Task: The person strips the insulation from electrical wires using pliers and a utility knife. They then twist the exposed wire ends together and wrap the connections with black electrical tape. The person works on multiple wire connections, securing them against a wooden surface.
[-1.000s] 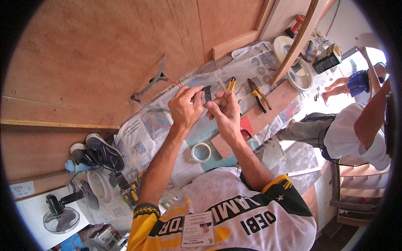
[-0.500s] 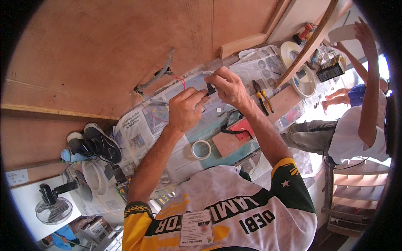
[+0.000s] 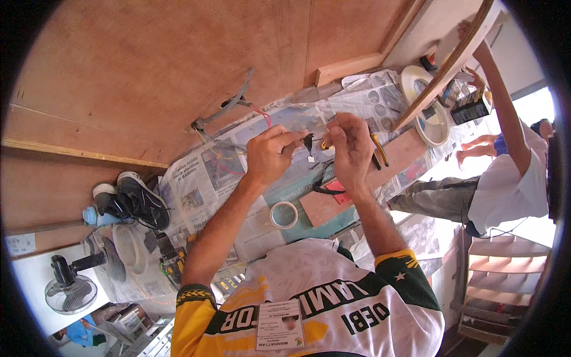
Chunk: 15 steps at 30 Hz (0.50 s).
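Observation:
My left hand (image 3: 270,156) is closed in a pinch beside the wood panel. At its fingertips hangs a small black strip (image 3: 308,143), which looks like electrical tape. Red wires (image 3: 261,116) come out of the panel and run down to this hand. My right hand (image 3: 351,149) is curled with thumb and fingers together, just right of the strip. Whatever it pinches is too small to make out. Pliers with yellow handles (image 3: 379,151) lie on the newspaper to its right, partly covered by the hand.
Newspaper (image 3: 196,178) covers the work surface. A white cup (image 3: 284,215) stands near me by a wooden board (image 3: 318,208) with a red piece (image 3: 338,193). Dark shoes (image 3: 143,199) lie at left, a fan (image 3: 71,291) beyond. A co-worker (image 3: 505,178) stands at right behind a curved wooden strip (image 3: 446,65).
My right hand has moved right and down, away from the left. The black strip now hangs from my left fingertips. The co-worker's arms have shifted.

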Available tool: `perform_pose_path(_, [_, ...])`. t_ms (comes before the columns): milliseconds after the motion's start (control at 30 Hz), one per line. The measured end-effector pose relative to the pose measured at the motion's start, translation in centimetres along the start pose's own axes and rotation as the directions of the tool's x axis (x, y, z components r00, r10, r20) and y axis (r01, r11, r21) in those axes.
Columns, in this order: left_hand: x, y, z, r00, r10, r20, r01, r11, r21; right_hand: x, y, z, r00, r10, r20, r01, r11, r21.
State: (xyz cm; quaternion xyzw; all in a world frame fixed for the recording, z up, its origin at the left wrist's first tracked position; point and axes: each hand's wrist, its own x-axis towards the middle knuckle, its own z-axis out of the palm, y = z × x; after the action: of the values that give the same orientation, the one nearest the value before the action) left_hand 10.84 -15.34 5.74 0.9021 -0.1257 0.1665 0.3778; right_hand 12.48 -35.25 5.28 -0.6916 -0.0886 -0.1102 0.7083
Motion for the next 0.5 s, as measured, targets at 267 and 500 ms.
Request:
perform_pose_path(267, [0.1,-0.8,1.1,0.987,0.149,-0.055,-0.146,0.988,0.058,-3.8,6.7,3.2,0.973,0.224,0.057,-0.226,0.973,0.052])
perform_pose_path(500, [-0.2,-0.1,0.7,0.95,0.308,-0.041,-0.298,0.94,0.165,-5.0,2.4,3.9,0.902,0.423,0.089,-0.415,0.791,0.448])
